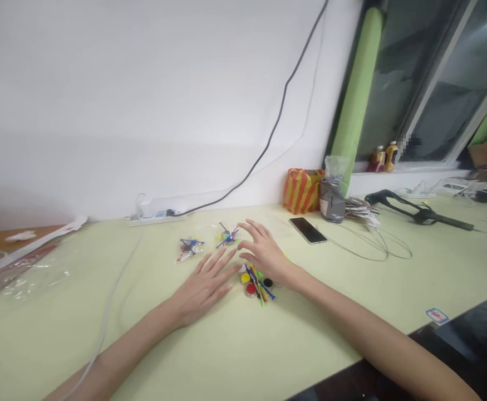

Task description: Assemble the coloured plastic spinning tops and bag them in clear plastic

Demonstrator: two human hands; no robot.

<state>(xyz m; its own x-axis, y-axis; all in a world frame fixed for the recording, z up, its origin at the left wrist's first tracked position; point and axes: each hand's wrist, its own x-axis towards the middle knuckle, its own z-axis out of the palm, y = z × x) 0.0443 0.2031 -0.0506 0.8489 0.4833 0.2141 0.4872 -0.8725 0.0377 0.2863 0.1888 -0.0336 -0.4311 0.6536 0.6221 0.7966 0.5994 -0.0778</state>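
My left hand (205,287) lies palm down on the pale table with its fingers stretched out and apart, beside a small pile of coloured parts. In that pile are thin plastic sticks (263,289) in blue, green and yellow. Among them sit small round pieces, one yellow (245,277), one red (250,289) and one black (267,283). My right hand (264,250) hovers over the far side of the pile, fingers spread, hiding part of it. Nothing shows in either hand. Just beyond the fingertips are two clear bags of similar parts, a left bag (190,246) and a right bag (227,236).
A power strip (155,214) lies along the wall. To the right are a phone (308,230), a striped bag (303,191), a grey pouch (332,199), a looped cable and a black handled device (422,214). A white cord (112,301) crosses the left side near my forearm.
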